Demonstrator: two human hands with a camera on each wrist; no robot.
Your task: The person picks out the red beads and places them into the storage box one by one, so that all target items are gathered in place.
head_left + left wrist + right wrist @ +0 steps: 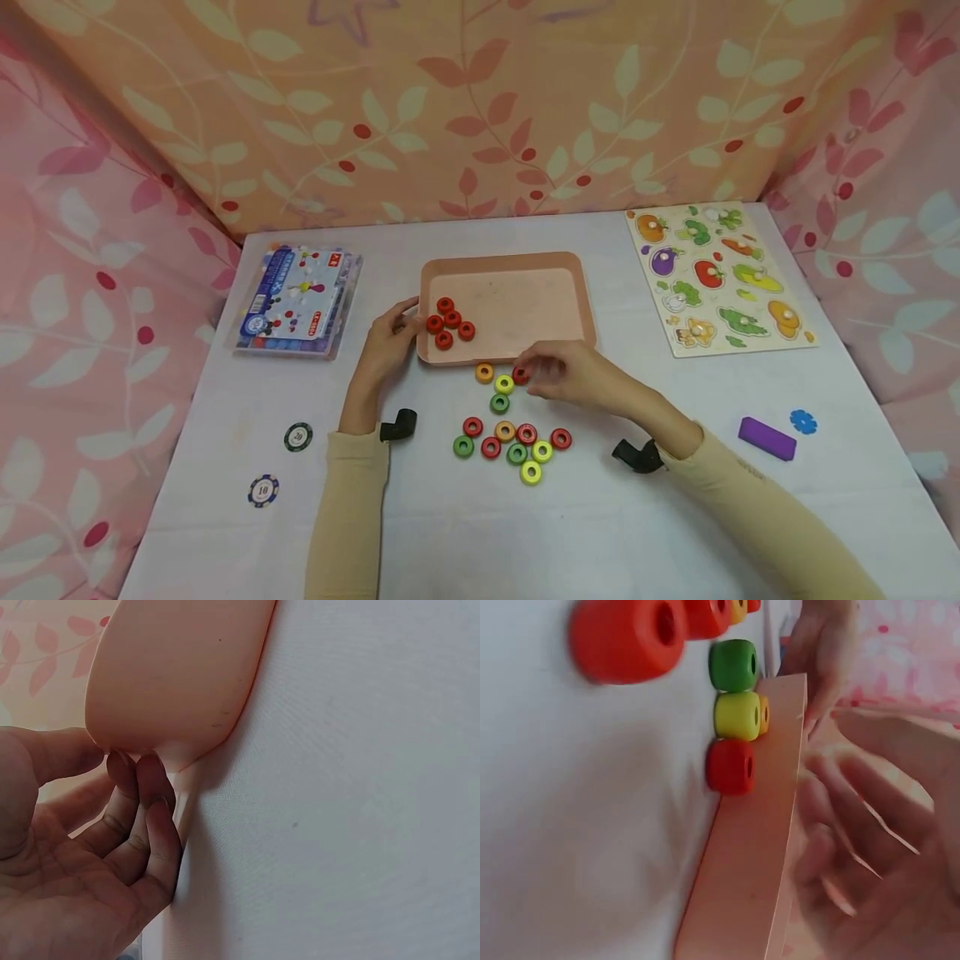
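A shallow peach tray (pixel 517 308) carries several red ring beads (pixel 452 319) near its left end. My left hand (pixel 392 333) holds the tray's left side, its thumb and curled fingertips at the rim in the left wrist view. Close above the tray's front edge is my right hand (pixel 573 375), fingers loosely bent and nothing between them in the right wrist view. By its fingertips, against the tray's front wall, sits a red bead (pixel 731 766). A yellow bead (pixel 504 384), an orange bead (pixel 484 373) and a green bead (pixel 499 404) lie beside it.
Nearer on the white table lie several mixed beads (pixel 517 454). A clear plastic box (pixel 296 296) and two poker chips (pixel 297 437) are at left. At right are a vegetable puzzle board (pixel 720 279), a purple block (pixel 767 439) and a blue flower piece (pixel 803 422).
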